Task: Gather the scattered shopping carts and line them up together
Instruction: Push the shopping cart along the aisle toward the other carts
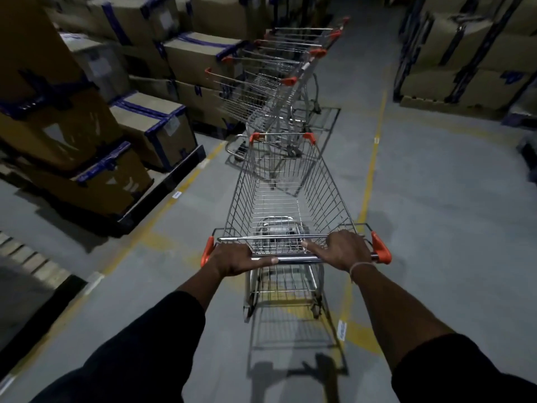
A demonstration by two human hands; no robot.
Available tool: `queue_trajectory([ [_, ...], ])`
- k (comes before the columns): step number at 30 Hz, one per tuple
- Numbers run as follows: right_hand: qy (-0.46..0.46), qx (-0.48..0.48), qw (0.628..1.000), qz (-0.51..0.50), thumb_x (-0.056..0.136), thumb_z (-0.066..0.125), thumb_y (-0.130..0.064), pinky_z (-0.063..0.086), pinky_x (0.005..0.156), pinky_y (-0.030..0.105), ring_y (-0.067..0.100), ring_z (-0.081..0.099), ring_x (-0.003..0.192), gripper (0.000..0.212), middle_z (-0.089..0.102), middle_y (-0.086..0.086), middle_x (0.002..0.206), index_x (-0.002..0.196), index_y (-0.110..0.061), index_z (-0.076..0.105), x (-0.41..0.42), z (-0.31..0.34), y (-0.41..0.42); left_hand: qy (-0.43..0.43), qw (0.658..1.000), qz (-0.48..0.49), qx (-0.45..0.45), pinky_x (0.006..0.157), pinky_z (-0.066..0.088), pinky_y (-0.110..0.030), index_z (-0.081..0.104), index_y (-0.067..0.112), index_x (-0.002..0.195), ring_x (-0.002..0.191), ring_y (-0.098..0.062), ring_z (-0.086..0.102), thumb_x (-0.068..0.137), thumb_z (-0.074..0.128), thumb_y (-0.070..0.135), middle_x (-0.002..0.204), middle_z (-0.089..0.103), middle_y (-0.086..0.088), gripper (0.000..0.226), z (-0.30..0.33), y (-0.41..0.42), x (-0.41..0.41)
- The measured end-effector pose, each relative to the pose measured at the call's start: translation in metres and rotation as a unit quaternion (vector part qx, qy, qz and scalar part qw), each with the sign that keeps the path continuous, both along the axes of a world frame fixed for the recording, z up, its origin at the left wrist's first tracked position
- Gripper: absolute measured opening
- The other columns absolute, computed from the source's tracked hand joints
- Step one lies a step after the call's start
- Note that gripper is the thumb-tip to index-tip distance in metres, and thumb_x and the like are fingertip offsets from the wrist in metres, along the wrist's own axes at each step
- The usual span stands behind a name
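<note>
An empty wire shopping cart (286, 193) with orange corner caps stands right in front of me on the grey floor. My left hand (235, 258) is wrapped around the left part of its handle bar (296, 259). My right hand (344, 250) rests on the right part of the bar, fingers curled over it with the index finger stretched along the rail. Just beyond the cart's front edge, a row of nested carts (279, 71) runs away from me, angled slightly to the left. The front of my cart sits close behind the rear cart's handle (250, 78).
Stacked cardboard boxes (151, 123) on pallets line the left side. More boxes (465, 59) stand at the far right. Yellow floor lines (372, 170) mark the aisle on both sides of the cart. A pallet edge (32, 260) shows at the lower left.
</note>
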State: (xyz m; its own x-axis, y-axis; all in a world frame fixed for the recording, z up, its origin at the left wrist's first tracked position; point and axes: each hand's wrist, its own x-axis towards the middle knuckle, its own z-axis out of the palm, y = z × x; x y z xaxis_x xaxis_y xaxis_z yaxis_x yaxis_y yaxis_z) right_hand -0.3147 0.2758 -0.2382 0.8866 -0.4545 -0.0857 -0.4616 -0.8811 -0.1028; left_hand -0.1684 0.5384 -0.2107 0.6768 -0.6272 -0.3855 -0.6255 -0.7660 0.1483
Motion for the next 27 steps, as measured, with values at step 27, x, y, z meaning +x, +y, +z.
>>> queue_trajectory([
  [27,0.024,-0.021,0.97,0.242,0.087,0.032,-0.094,0.05,0.073,0.036,0.025,0.061,0.068,0.085,0.059,0.005,0.067,0.063,-0.017,0.061,0.348,0.003,-0.259,-0.047,0.983,0.18,-0.003,0.084,0.057,-0.04,0.057,0.019,0.056,0.058,-0.017,0.063,0.06,0.011,0.114,0.058,0.062,-0.001,0.105,-0.028,-0.217,0.217],
])
